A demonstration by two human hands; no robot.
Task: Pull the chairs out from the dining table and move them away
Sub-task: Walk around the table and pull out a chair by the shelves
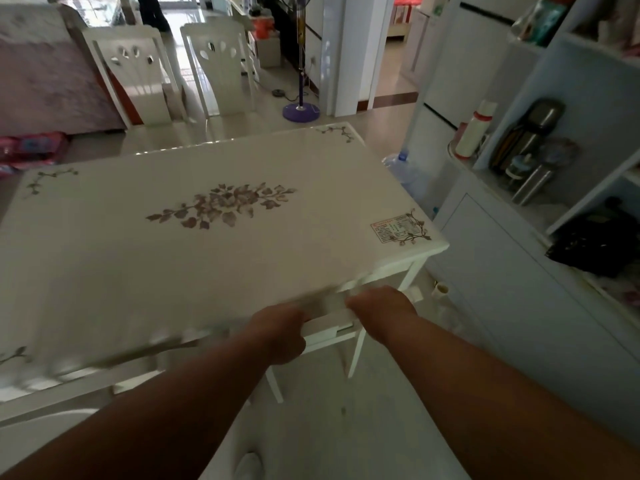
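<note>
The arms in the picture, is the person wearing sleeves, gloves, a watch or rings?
No. The left hand and right hand are bare, with no gloves. Both forearms are uncovered right down to the bottom edge of the picture, so no sleeves show. No watch or bracelet sits on either wrist. The fingers are curled away and blurry, so rings can't be ruled out.

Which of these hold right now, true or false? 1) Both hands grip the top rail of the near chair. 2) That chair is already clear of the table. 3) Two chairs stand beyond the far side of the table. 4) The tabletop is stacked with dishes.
1) True: the left hand and right hand both clasp the near chair at its top rail.
2) False: it is tucked at the dining table, its rail at the near edge.
3) True: two white chairs stand there, set back.
4) False: it carries only printed flowers and a sticker.
</note>
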